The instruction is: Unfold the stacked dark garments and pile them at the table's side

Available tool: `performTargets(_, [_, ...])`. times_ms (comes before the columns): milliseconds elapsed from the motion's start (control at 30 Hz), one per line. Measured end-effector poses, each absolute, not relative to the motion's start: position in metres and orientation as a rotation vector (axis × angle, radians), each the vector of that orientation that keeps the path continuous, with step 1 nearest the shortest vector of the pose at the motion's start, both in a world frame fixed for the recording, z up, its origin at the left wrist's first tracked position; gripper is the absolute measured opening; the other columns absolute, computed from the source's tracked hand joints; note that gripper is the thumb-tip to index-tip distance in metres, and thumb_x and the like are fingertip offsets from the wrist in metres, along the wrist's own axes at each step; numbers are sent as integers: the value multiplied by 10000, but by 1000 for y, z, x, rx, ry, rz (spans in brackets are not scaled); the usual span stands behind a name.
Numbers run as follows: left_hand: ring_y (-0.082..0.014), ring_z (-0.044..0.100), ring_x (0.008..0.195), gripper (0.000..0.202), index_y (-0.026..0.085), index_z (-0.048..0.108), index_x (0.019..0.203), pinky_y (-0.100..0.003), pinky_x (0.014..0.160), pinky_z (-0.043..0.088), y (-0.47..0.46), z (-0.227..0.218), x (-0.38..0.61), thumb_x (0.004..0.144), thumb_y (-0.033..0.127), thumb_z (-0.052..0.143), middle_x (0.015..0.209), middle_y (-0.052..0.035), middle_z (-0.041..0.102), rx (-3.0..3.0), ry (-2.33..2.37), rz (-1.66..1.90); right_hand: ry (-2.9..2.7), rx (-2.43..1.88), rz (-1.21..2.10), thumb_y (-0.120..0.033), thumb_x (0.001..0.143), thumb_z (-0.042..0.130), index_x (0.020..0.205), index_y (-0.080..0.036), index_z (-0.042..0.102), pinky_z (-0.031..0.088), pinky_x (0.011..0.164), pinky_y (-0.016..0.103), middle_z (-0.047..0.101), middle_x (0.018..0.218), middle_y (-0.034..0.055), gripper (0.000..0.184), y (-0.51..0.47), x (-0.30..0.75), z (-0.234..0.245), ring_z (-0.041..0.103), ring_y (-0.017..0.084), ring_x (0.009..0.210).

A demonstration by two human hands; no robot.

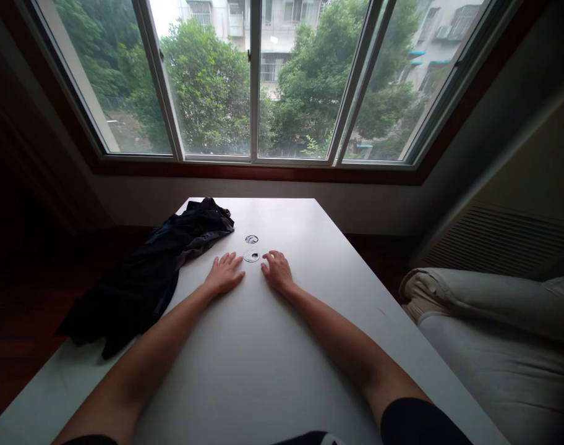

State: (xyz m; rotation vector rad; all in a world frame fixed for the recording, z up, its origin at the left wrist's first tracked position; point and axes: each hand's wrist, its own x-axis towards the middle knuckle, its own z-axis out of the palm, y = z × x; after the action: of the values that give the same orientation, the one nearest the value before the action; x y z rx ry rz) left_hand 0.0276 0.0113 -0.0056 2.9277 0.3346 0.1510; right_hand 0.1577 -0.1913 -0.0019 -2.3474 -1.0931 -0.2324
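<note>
My left hand (225, 272) lies flat on the white table (263, 358), palm down with its fingers spread. Across from it, my right hand (277, 271) rests on the tabletop, fingers apart and slightly bent, holding nothing. Between the fingertips of both hands, a little ahead of them, is a small round disc (247, 257) with a pale rim and a dark spot. Just beyond sits a second small round piece (252, 239) with a dark and light pattern. Both are too small to name for certain.
A dark crumpled garment (143, 278) lies along the table's left side and hangs over that edge. To the right stands a light-coloured sofa (490, 346). Past the table's far edge are a wall and a wide window (254, 93) with trees outside.
</note>
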Motion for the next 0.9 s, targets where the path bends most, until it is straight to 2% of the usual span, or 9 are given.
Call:
performTargets(67, [-362, 131, 1604, 737, 269, 353, 1631, -639, 1254, 81, 10, -5, 41, 998, 643, 409, 1735, -112, 219, 2926, 374, 82, -1105, -2398, -173, -355, 997, 588, 1341, -205, 647, 338, 1170, 480, 540, 1480, 169, 380, -188, 158, -5, 445, 316, 1390])
performTargets(200, [-356, 79, 1616, 813, 254, 302, 1654, -627, 1257, 44, 12, -6, 46, 985, 714, 356, 1743, -119, 177, 2931, 375, 66, -1203, -2469, -20, -507, 1030, 511, 1522, -188, 513, 194, 1249, 541, 376, 1644, 186, 586, -185, 161, -9, 287, 339, 1544])
performTargets(333, [-353, 63, 1618, 897, 207, 260, 1671, -602, 1267, 41, 12, -10, 40, 969, 762, 331, 1746, -135, 141, 2949, 327, 60, -1391, -2448, 108, -644, 1004, 493, 1608, -208, 421, 133, 1282, 495, 264, 1706, 139, 749, -195, 172, -8, 185, 317, 1596])
performTargets(433, [-351, 58, 1619, 923, 187, 247, 1674, -600, 1270, 37, 9, -12, 36, 965, 773, 330, 1746, -142, 127, 2956, 304, 49, -1460, -2427, 78, -639, 1019, 467, 1613, -233, 419, 134, 1287, 478, 271, 1707, 117, 721, -207, 177, -6, 209, 300, 1592])
performTargets(667, [-357, 104, 1613, 837, 233, 313, 1649, -610, 1266, 76, 2, -10, 30, 977, 727, 380, 1739, -137, 182, 2948, 301, 69, -1448, -2402, -32, -486, 1035, 537, 1515, -275, 546, 226, 1264, 500, 403, 1647, 108, 524, -217, 173, -4, 323, 284, 1546])
performTargets(900, [-354, 157, 1602, 747, 251, 374, 1621, -605, 1266, 107, 3, -8, 27, 998, 661, 409, 1726, -127, 245, 2939, 269, 112, -1473, -2384, -52, -478, 1032, 555, 1501, -277, 565, 254, 1257, 508, 429, 1629, 113, 510, -219, 175, -5, 345, 292, 1534])
